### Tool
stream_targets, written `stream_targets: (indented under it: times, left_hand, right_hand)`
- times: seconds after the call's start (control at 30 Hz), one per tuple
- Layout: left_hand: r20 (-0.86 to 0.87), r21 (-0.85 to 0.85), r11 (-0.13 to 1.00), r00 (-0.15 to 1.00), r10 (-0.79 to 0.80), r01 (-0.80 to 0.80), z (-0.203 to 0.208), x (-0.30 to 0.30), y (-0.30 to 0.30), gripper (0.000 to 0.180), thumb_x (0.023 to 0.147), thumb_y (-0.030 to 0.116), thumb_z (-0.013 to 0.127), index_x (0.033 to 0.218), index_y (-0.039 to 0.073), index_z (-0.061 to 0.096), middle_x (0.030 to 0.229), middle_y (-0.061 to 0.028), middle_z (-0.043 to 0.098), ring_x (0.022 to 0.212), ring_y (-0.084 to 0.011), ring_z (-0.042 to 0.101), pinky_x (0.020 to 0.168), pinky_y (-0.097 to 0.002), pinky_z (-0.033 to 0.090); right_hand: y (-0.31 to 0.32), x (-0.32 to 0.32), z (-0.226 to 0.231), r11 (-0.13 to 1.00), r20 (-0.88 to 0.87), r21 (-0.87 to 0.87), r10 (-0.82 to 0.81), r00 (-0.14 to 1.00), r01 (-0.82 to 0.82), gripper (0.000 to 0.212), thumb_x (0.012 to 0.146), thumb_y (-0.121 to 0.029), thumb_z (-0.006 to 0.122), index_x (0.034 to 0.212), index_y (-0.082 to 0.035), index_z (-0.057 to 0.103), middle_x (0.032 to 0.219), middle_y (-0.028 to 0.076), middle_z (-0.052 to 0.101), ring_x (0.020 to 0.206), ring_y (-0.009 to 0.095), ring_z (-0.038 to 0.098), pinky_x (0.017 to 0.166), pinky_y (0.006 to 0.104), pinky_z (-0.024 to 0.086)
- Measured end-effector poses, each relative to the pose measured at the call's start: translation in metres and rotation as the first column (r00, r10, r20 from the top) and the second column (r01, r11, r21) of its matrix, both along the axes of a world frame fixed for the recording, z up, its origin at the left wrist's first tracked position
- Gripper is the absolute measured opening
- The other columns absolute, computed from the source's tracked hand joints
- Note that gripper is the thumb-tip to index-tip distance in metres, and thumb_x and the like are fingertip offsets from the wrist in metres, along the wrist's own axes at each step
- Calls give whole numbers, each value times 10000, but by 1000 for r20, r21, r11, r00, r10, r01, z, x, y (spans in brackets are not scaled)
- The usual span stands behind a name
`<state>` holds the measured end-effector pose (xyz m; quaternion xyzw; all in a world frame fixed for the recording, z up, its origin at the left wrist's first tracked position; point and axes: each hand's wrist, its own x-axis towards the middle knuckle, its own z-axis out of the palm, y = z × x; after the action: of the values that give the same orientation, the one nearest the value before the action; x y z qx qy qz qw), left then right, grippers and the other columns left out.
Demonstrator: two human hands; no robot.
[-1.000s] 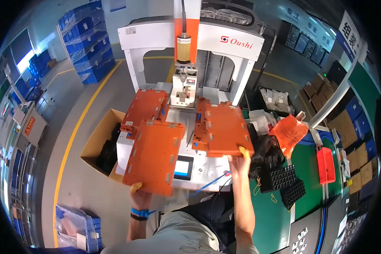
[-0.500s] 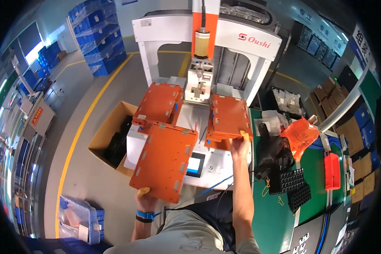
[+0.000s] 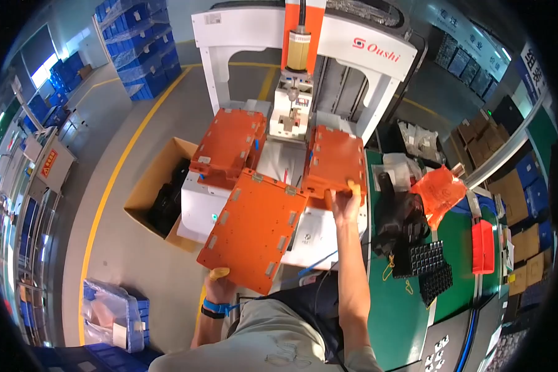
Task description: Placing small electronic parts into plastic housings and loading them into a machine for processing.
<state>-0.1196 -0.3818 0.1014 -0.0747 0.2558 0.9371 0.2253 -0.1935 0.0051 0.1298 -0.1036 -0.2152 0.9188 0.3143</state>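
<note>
My left hand (image 3: pixel 219 286) grips the lower left corner of a flat orange rectangular plate (image 3: pixel 252 232) with small metal pieces along its edges. The plate is tilted in front of the white machine. My right hand (image 3: pixel 347 204) is closed on the front edge of the right orange fixture (image 3: pixel 336 160), which sits on the machine's bed. A similar orange fixture (image 3: pixel 230 141) sits on the left, close to the held plate's top corner. Yellow covers show on fingers of both hands. A blue band (image 3: pixel 216 307) with a cord is around my left wrist.
The white machine frame (image 3: pixel 242 34) carries a central spindle head (image 3: pixel 291 102) between the fixtures. A cardboard box (image 3: pixel 146 211) with black items stands left. On the green bench (image 3: pixel 397 316) at right lie black trays (image 3: pixel 428 260), an orange bag (image 3: pixel 440 195) and a red bin (image 3: pixel 482 248).
The held plate has moved right and turned slightly, now covering the machine's small screen. My right hand has stayed at the right fixture's front edge, shifting slightly left and up.
</note>
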Motion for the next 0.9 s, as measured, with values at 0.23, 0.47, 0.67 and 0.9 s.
stream_targets:
  times: [0.23, 0.47, 0.67, 0.9]
  left_hand:
    - [-6, -30, 1000, 1000, -8, 8, 9, -3, 4, 538, 816, 109, 573, 1351, 59, 542, 1351, -91, 595, 1237, -292, 570, 1049, -464, 461]
    - [-19, 15, 999, 999, 30, -30, -3, -11, 17, 518, 852, 170, 556, 1360, 70, 541, 1381, -85, 579, 1266, -292, 555, 1077, -486, 441]
    - [-29, -3, 1000, 1000, -10, 10, -14, -16, 10, 542, 841, 155, 564, 1375, 72, 528, 1393, -80, 570, 1278, -291, 545, 1089, -487, 430]
    - [-37, -21, 1000, 999, -24, 24, -17, -26, 3, 554, 809, 112, 565, 1361, 67, 542, 1374, -90, 585, 1268, -292, 552, 1083, -488, 437]
  right_hand:
    - [20, 4, 18, 981, 229, 128, 113, 967, -145, 591, 911, -425, 641, 1351, -61, 490, 1327, 120, 546, 1130, 317, 591, 920, 383, 555]
    - [-3, 21, 26, 980, 201, 88, 158, 967, -179, 592, 989, -434, 581, 1443, -73, 462, 1342, 114, 542, 1191, 275, 572, 984, 350, 527]
    - [-16, 13, -6, 998, 354, 58, -55, 933, 37, 240, 988, -283, 609, 1173, -137, 655, 1033, 3, 663, 882, 131, 605, 774, 265, 489]
    - [-9, 22, -35, 891, 613, 454, -325, 720, 16, 208, 989, -257, 582, 983, -62, 653, 795, -9, 601, 611, 92, 475, 573, 258, 381]
